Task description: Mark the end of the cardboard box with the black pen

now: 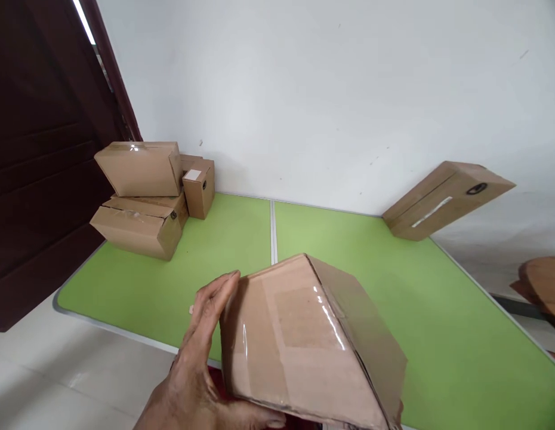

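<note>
A taped cardboard box is held up close to me over the near edge of the green table, tilted, with shiny clear tape across its face. My left hand grips its left side, fingers along the upper left edge and thumb under the lower edge. Of my right hand only a sliver of finger shows at the box's lower right edge; the box hides the rest.
Several cardboard boxes, including a stacked one, stand at the green table's far left. Another box leans at the far right corner. A white wall rises behind; a dark door is at left. A brown object sits beyond the right edge.
</note>
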The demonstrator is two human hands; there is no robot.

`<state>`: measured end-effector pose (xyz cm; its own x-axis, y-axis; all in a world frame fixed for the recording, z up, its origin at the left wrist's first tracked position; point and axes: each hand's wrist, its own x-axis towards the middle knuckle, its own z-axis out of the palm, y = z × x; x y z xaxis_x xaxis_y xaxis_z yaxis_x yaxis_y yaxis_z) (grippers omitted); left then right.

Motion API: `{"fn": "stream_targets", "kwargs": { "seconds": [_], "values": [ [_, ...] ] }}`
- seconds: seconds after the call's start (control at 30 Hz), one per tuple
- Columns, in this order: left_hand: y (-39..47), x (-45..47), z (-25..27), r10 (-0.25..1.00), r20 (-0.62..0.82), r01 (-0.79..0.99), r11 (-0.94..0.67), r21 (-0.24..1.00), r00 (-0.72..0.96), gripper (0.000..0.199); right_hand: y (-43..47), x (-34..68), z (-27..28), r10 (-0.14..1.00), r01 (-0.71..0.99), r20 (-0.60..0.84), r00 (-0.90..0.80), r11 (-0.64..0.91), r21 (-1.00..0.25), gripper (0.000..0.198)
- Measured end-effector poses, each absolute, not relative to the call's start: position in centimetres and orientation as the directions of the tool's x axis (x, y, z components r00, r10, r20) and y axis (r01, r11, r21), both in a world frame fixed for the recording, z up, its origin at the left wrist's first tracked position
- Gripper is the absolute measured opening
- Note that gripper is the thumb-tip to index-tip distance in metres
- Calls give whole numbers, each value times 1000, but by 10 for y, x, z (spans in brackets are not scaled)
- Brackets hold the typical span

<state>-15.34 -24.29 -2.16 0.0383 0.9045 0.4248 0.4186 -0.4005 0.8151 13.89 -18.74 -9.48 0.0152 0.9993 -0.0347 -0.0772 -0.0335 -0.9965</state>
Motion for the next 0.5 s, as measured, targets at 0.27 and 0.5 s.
{"fn": "stream_targets", "kwargs": {
  "seconds": [0.27, 0.5],
  "values": [
    [-229, -156, -25, 915, 403, 331, -389, 860, 29, 134, -184, 131, -104, 983, -283, -178, -52, -185, -941, 106],
    [-217, -170, -38, 951, 309, 221, -307, 925, 29, 126, -185, 123, -89, 982, -296, -187, -25, -186, -937, 92]
  ]
}}
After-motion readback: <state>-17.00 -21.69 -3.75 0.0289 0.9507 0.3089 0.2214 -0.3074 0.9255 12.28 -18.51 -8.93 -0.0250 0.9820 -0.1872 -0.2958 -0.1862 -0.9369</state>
